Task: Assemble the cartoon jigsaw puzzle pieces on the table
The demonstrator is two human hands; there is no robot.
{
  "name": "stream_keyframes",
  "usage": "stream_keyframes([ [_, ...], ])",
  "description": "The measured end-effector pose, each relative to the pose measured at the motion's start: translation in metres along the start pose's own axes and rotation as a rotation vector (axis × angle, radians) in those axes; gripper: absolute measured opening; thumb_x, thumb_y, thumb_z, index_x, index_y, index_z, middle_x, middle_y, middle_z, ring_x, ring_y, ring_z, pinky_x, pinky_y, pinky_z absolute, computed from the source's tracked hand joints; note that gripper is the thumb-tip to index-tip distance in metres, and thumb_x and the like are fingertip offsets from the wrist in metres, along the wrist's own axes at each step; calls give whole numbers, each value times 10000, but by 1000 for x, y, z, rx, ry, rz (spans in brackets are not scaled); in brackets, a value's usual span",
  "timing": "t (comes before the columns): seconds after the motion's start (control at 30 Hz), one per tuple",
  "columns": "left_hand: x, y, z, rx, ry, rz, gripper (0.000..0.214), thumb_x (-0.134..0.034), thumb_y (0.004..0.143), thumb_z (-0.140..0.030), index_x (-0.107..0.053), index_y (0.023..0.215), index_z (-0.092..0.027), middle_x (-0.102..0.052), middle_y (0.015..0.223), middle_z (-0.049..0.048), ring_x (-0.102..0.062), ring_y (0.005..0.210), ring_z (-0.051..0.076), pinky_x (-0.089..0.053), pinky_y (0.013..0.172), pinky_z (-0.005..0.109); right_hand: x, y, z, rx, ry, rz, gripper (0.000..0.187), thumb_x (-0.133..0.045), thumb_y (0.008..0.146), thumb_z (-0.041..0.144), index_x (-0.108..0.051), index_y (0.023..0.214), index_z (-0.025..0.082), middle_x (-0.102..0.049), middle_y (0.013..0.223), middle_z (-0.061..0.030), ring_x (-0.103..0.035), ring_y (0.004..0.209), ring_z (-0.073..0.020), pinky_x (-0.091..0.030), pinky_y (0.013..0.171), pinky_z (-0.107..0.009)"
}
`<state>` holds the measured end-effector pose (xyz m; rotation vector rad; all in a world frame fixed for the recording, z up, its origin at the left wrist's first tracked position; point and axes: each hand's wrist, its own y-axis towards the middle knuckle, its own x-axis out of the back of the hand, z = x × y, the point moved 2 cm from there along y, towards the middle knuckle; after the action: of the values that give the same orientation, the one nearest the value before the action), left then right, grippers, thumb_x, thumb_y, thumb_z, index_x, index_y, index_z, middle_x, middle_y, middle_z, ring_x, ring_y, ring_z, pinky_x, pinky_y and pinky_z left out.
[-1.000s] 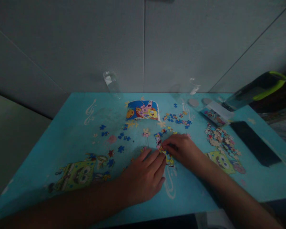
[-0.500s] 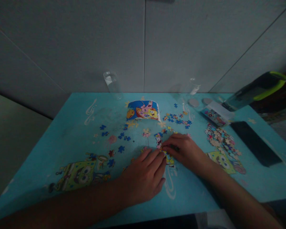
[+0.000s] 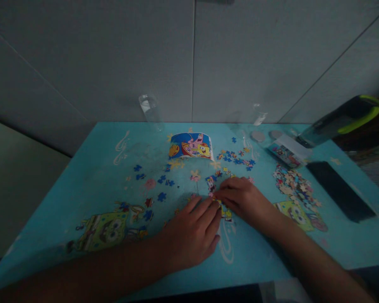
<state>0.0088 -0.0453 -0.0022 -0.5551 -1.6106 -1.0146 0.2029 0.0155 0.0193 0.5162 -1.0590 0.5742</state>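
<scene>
Joined jigsaw pieces (image 3: 211, 185) with pink and blue print lie between my hands. Yellow joined pieces (image 3: 228, 213) continue below them, partly covered by my fingers. My left hand (image 3: 196, 231) rests palm down with its fingers stretched out, fingertips on the left edge of the joined pieces. From the right, my right hand (image 3: 244, 198) has thumb and forefinger pinched at the joined part; the jigsaw piece in the pinch is mostly hidden. Loose blue jigsaw pieces (image 3: 161, 196) are scattered left of my hands.
A curled picture sheet (image 3: 191, 146) stands behind the work, with a cluster of pieces (image 3: 235, 158) beside it. On the right are a pile of pieces (image 3: 295, 185), an open box (image 3: 287, 152), a dark phone-like slab (image 3: 341, 191) and a bottle (image 3: 337, 120). Clear tubes (image 3: 151, 111) stand near the wall.
The view has shifted slightly, so everything sits a little further right. The fingers of my right hand have drawn closer together at the joined pieces; my left hand stays in place.
</scene>
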Motion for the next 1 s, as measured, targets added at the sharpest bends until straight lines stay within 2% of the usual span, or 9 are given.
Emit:
stream_keyframes([
  [0.1,0,0,0,-2,12,3,486,-481,1003,-403,-585,1343,-72,-583,1407,187,-492,1354,345,-371,1118,557,2,-4,0,79,-125,-10,236,-583,1006,287,-723,1195,291,-713,1050,-52,-645,949,-209,-408,842,-388],
  [0.27,0,0,0,2,18,-2,499,-488,999,-407,-581,1352,-67,-578,1414,191,-497,1352,340,-371,1127,547,4,-8,1,166,-238,0,276,-581,1007,259,-691,1258,289,-710,1103,-69,-627,975,-218,-388,821,-387],
  [0.47,-1,0,-1,2,25,-20,477,-493,995,-407,-606,1318,-75,-592,1400,187,-514,1337,338,-374,1122,544,8,-8,11,150,-304,36,210,-575,1006,242,-725,1153,253,-702,1098,-75,-606,971,-238,-395,838,-408],
  [0.63,0,1,-1,8,6,-10,467,-487,999,-397,-599,1320,-77,-590,1393,191,-512,1326,336,-374,1121,550,4,-9,7,133,-273,32,221,-592,996,254,-725,1172,264,-696,1124,-80,-607,1011,-244,-415,855,-415],
  [0.73,2,2,1,13,-40,27,472,-472,1006,-399,-581,1333,-77,-584,1381,192,-510,1312,337,-392,1105,553,7,-11,-2,119,-183,2,323,-602,976,195,-696,1263,308,-675,1172,-72,-606,1046,-240,-429,887,-414],
  [0.83,6,3,3,21,-116,67,455,-478,1001,-394,-581,1324,-90,-588,1347,178,-515,1289,327,-405,1102,545,15,-13,-8,100,-142,-45,414,-582,951,116,-700,1274,346,-648,1225,-75,-590,1096,-250,-426,923,-429],
  [1.0,8,3,6,50,-210,91,448,-497,984,-372,-575,1327,-96,-556,1349,190,-475,1328,343,-411,1113,559,17,-12,-1,149,-146,-8,384,-575,985,182,-681,1304,369,-656,1157,-72,-600,995,-216,-423,884,-401],
])
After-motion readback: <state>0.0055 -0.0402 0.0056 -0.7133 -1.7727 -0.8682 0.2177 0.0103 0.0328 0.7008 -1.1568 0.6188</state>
